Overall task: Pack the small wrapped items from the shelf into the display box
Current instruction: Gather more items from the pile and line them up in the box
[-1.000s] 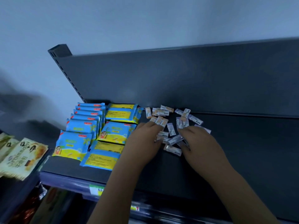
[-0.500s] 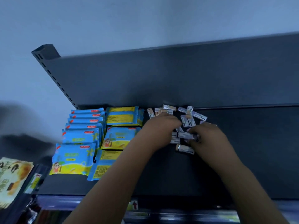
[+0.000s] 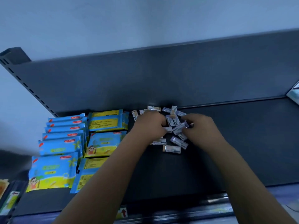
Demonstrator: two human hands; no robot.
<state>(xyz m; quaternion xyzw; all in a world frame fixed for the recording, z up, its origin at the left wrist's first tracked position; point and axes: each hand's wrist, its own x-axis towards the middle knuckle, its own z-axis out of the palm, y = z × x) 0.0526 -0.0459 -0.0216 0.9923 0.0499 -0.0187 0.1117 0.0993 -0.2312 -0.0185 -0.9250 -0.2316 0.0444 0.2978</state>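
Several small wrapped items (image 3: 171, 149) lie scattered on the dark shelf (image 3: 242, 143) near its back wall. My left hand (image 3: 149, 126) is on the pile's left side, fingers curled round some of the items, one showing at its fingertips. My right hand (image 3: 199, 128) is on the pile's right side and pinches a small wrapped item (image 3: 178, 128) between thumb and fingers. More items lie behind and between the hands. No display box is clearly in view.
Blue and yellow snack packets (image 3: 64, 143) stand in rows on the shelf's left part. A pale object (image 3: 293, 94) shows at the right edge. The shelf's front rail (image 3: 178, 209) carries price tags. Other packets (image 3: 6, 191) sit lower left.
Both hands have drawn closer together over the pile and curled round items. The view has shifted, so the shelf appears lower and further right.
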